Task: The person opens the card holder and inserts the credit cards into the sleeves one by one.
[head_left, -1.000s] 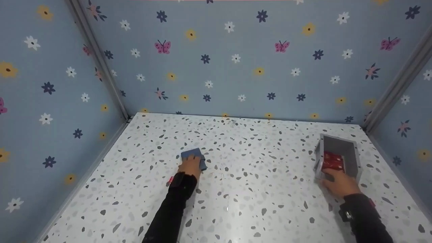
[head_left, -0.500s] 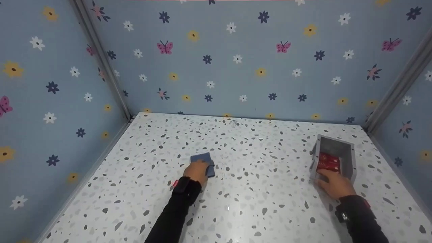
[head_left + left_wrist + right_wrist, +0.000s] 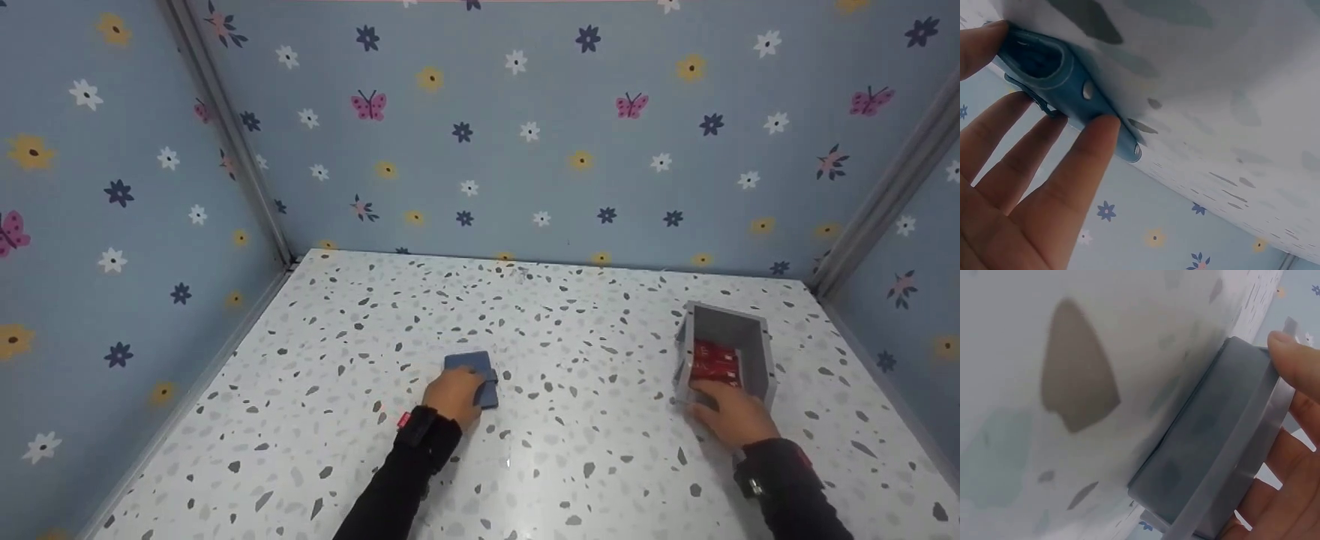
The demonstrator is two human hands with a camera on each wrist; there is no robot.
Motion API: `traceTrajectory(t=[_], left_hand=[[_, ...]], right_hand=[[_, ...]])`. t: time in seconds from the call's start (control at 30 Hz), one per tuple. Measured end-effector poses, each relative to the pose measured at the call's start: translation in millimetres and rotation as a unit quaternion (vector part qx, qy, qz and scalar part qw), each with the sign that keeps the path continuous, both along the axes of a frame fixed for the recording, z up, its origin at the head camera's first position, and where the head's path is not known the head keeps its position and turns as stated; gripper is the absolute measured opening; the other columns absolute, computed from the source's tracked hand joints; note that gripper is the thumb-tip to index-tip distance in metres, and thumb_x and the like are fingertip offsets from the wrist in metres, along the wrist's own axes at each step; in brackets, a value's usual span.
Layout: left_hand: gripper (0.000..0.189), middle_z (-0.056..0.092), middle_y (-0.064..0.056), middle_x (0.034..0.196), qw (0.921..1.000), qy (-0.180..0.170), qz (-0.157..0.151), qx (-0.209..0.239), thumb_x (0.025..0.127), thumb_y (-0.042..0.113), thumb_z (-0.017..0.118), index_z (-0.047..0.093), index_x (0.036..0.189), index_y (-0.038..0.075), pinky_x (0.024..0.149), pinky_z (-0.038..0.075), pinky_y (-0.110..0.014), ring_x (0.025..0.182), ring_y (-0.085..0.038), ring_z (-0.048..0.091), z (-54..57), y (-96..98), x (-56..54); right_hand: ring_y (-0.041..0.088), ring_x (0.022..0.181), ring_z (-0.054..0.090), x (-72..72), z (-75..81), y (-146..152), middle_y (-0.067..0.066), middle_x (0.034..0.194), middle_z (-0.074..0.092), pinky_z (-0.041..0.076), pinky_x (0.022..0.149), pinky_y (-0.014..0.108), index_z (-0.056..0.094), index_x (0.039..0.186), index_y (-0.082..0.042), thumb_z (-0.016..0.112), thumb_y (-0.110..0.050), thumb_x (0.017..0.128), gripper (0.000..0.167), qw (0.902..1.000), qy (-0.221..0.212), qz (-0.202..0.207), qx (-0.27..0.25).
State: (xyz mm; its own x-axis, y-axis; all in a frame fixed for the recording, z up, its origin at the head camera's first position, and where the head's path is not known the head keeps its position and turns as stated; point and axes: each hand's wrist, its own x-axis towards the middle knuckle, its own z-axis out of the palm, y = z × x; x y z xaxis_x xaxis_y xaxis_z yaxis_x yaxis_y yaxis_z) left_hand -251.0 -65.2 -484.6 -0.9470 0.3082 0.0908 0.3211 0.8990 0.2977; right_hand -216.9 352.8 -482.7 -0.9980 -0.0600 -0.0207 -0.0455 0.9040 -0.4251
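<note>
A folded blue wallet-like case (image 3: 469, 363) lies on the speckled table, left of centre. My left hand (image 3: 454, 395) holds it, the thumb on one side and fingers on the other. The left wrist view shows the case (image 3: 1081, 84) from its open end, with metal snaps and a loose strap. Farther right stands a grey open box (image 3: 729, 324) with red packets (image 3: 714, 363) inside. My right hand (image 3: 735, 414) grips its near wall. In the right wrist view the thumb is over the rim of the box (image 3: 1207, 416) and the fingers are behind it.
The white speckled table (image 3: 585, 420) stretches between the two hands. A blue flowered wall panel (image 3: 525, 150) stands along the back edge, with similar panels at left and right. Grey metal posts (image 3: 232, 142) mark the corners.
My left hand has moved the blue case to the right and a little nearer. My right hand has shifted the grey box a short way left, with the red packets still inside.
</note>
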Motion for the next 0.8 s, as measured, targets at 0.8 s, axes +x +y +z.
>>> traceTrajectory(t=[0.8], left_hand=[[0.043,0.069,-0.007,0.120,0.9971,0.029,-0.063,-0.033,0.076,0.016,0.080,0.071,0.118,0.014,0.090,0.056,-0.041,0.111,-0.029,0.063,-4.7,34.5,31.2]], right_hand=[[0.047,0.124,0.053,1.8,-3.3,-33.0,0.023,0.132,0.061,0.041,0.101,0.064,0.059,0.131,-0.003,0.065,-0.020,0.090,0.045,0.9990,0.018,0.040,-0.011]])
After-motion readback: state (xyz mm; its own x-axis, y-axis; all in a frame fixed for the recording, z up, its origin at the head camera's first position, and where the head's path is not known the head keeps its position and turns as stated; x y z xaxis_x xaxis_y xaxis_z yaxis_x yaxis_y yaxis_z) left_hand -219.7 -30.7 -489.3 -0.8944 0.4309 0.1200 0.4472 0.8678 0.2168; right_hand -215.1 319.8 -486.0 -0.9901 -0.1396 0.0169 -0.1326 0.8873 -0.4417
